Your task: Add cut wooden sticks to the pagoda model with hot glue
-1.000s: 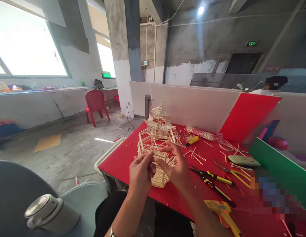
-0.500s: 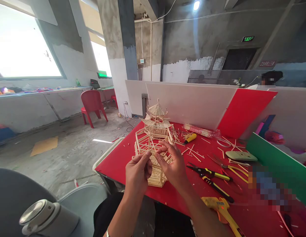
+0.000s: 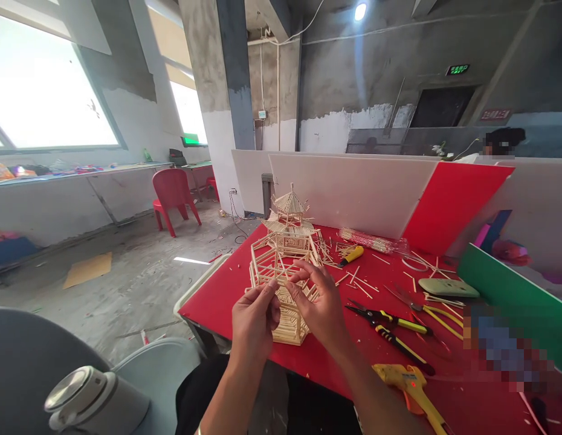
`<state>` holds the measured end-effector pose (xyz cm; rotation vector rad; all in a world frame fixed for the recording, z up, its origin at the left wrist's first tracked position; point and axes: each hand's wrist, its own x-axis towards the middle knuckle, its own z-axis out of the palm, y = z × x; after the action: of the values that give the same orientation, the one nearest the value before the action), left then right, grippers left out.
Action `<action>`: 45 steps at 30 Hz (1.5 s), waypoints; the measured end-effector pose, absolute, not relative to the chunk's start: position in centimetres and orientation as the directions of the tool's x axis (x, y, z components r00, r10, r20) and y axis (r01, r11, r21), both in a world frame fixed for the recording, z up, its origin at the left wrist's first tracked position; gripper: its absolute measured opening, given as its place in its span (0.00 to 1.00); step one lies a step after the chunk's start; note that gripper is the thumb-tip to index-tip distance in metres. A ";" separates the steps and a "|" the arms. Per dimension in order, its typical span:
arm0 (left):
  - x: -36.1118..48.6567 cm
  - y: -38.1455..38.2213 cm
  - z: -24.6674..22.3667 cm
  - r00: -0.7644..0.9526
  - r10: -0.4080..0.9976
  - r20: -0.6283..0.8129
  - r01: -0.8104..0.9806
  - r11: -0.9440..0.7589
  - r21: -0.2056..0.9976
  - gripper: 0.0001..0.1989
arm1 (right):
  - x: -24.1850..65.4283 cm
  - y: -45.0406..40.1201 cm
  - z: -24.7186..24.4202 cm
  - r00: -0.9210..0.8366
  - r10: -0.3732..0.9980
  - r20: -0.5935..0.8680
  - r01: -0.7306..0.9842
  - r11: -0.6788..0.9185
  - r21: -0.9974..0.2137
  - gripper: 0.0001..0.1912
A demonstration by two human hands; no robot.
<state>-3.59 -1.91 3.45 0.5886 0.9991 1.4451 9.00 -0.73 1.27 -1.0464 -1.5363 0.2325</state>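
My left hand (image 3: 252, 320) and my right hand (image 3: 321, 305) meet in front of a framework of thin wooden sticks (image 3: 287, 332) near the table's front edge. Thumb and forefinger of each are pinched together, fingertips almost touching. Whatever sits between them is too small to make out, perhaps a short piece of stick. The other fingers of my right hand are raised and spread a little; those of my left are curled in. Behind the many-sided framework rises a pagoda-like stick model (image 3: 290, 205) with tiered roofs. My hands hide part of the framework.
On the red table (image 3: 213, 296) lie a yellow utility knife (image 3: 352, 256), loose sticks, a bundle of sticks (image 3: 367, 240), black-and-yellow pliers (image 3: 394, 323), yellow-handled pliers (image 3: 444, 320) and a yellow glue gun (image 3: 408, 383). A metal flask (image 3: 100, 402) stands at lower left.
The view has shifted slightly, so everything sits a little further right or lower. My hands keep nearly the same pinched pose before the framework.
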 end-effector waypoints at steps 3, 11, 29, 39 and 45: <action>-3.6 -2.3 3.5 -0.131 0.972 -0.197 -0.528 0.099 0.844 0.23 | 9.1 -1.1 1.3 0.125 0.696 0.707 0.476 0.583 -0.658 0.17; -2.6 -4.1 3.3 0.030 0.989 -0.145 -0.477 0.142 0.867 0.19 | 11.8 -2.7 2.3 -0.010 0.652 0.758 0.472 0.671 -0.571 0.20; 4.0 -6.6 -1.4 0.379 0.908 -0.177 -0.229 0.277 0.933 0.19 | 30.9 -4.7 -6.2 0.127 0.967 -0.223 0.982 -0.154 -0.112 0.48; 4.9 -7.0 -1.0 0.347 0.924 -0.161 -0.253 0.258 0.932 0.24 | 32.0 -4.0 -5.7 0.149 0.989 0.010 0.976 -0.145 -0.165 0.30; 5.1 -7.2 -0.6 0.302 0.945 -0.128 -0.271 0.214 0.938 0.24 | 29.1 -9.3 -3.4 0.087 0.995 -0.056 0.628 -0.099 -0.772 0.22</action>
<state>5.06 -7.23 -0.63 0.9842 0.8635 1.0076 29.06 -9.29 -3.35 -1.7914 -1.5978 0.8169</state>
